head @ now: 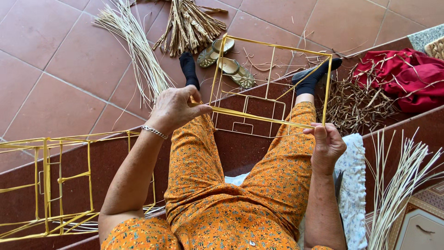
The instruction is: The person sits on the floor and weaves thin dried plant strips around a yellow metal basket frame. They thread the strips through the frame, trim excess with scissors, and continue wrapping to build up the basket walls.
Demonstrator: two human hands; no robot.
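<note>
We grip a yellow-wrapped wire frame [270, 85], left hand [173, 109] and right hand [327, 146] clamped on its near corners, above sandals [226, 62].

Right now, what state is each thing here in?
left hand: gripping the wire frame's near corner
right hand: gripping its other near corner
wire frame: held over the knees, partly wrapped in yellow strip
second frame: resting on the step, untouched
sandals: off, on the floor
red cloth: crumpled
</note>
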